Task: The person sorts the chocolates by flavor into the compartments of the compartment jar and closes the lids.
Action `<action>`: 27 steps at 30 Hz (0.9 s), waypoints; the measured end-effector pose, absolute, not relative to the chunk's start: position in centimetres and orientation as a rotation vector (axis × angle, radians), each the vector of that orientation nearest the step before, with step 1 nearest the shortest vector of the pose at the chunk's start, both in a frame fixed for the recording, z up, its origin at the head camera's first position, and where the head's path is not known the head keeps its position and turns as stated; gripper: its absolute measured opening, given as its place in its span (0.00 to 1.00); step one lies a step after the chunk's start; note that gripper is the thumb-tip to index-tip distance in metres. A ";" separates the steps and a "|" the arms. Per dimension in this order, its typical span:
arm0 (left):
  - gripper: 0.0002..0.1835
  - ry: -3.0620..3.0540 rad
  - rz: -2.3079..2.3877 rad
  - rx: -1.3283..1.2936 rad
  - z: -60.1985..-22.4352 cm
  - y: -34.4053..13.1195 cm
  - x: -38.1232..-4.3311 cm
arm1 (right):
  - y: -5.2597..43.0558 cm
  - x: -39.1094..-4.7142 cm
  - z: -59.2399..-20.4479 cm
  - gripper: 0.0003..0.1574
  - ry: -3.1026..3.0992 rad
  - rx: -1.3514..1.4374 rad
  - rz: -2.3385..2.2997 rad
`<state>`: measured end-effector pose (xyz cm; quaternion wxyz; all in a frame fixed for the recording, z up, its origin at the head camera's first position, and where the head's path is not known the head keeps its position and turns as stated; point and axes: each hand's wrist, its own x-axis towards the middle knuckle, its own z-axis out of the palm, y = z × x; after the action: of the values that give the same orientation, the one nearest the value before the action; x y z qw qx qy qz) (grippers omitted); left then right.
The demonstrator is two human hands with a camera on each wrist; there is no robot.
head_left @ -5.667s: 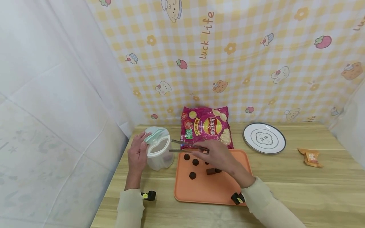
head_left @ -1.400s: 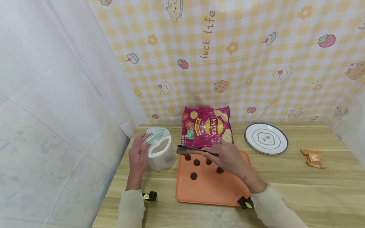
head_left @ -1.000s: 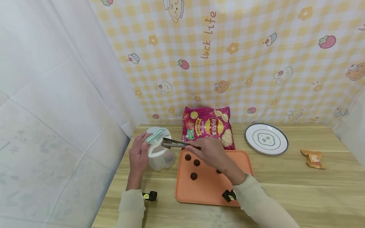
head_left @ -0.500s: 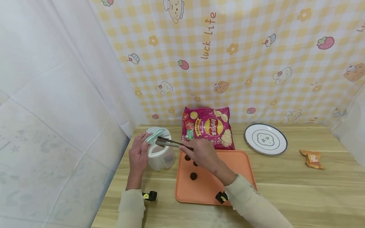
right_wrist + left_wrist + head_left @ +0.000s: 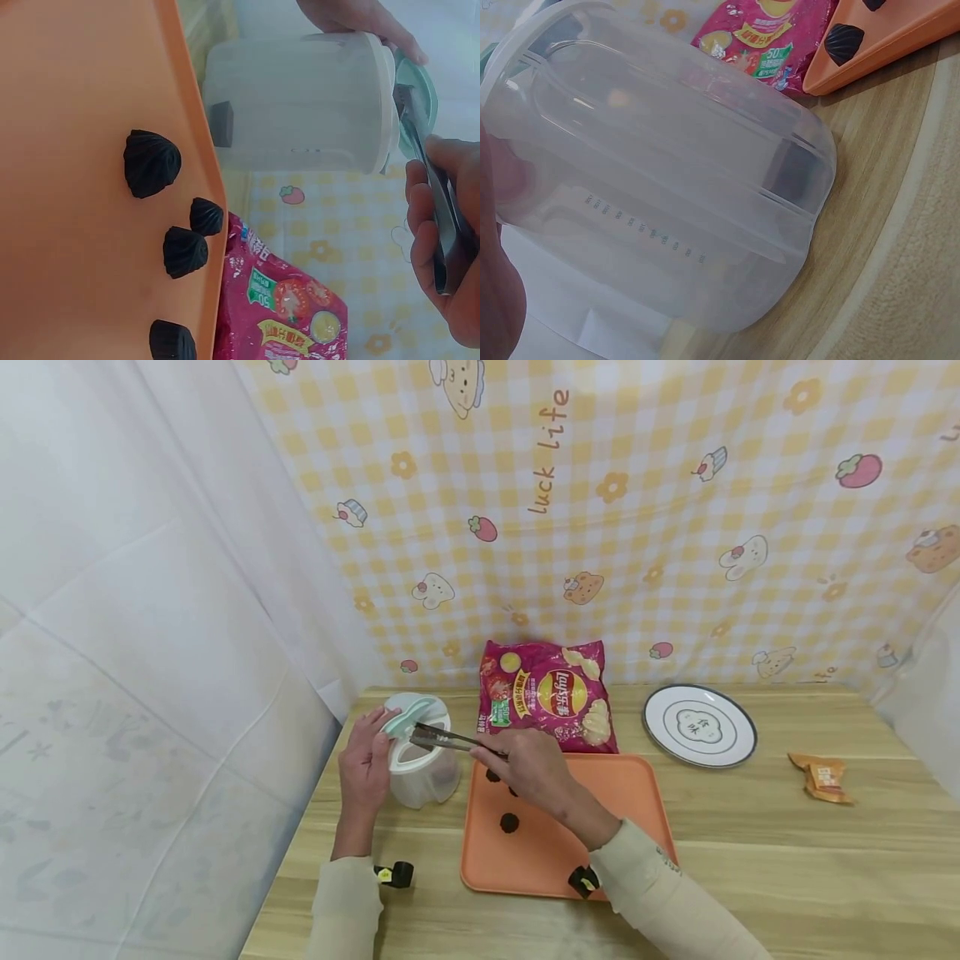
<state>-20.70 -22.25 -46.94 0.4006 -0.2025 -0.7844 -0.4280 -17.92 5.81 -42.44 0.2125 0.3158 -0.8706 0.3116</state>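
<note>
Tongs [image 5: 448, 251] are held in the right hand [image 5: 536, 768], the grip closed around their handle with the fingers curled. Their tips are reached out toward 10 o'clock, to the mouth of a translucent container [image 5: 427, 782], just beside its raised green lid [image 5: 405, 717]; whether a piece is clamped between the tips cannot be made out. The container is steadied at its lid and rim by the left hand [image 5: 365, 764], whose grip is closed there.

A dark block [image 5: 793, 172] is seen through the wall, low inside the container, which is placed on the wooden desk [image 5: 825, 877] at the 10 o'clock side of an orange tray [image 5: 555, 860]. On that tray, dark ridged pieces [image 5: 152, 163] are scattered, some of them hidden from the head view by the right hand.

Compared with 5.7 seconds ago, the tips have been carried from the container's 3 o'clock side to its mouth, and the tongs' arms, spread wide then, have been brought closer together. A plain brown block was seen on the tray then; by 1.4 seconds ago it had been taken from that spot. The lid has been kept raised.

Beyond the tray, a magenta chip bag [image 5: 551, 697] is propped at 12 o'clock, a white plate [image 5: 667, 739] is set at 2 o'clock, and an orange packet [image 5: 823, 779] is left at 3 o'clock, all unmoved.
</note>
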 end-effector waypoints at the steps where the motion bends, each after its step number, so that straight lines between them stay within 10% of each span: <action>1: 0.23 -1.988 -1.081 -0.508 -46.9 -22.2 -20.7 | 5.8 -17.9 -42.4 0.19 -2.416 0.879 0.866; 27: 0.19 -1.981 -1.069 -0.510 -46.9 -22.3 -20.6 | 8.5 -16.8 -42.0 0.20 -2.518 0.881 1.000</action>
<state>-20.64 -22.27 -46.89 0.4048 -0.2020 -0.7848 -0.4235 -16.85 8.54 -41.97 0.1457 0.3058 -0.8744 0.3474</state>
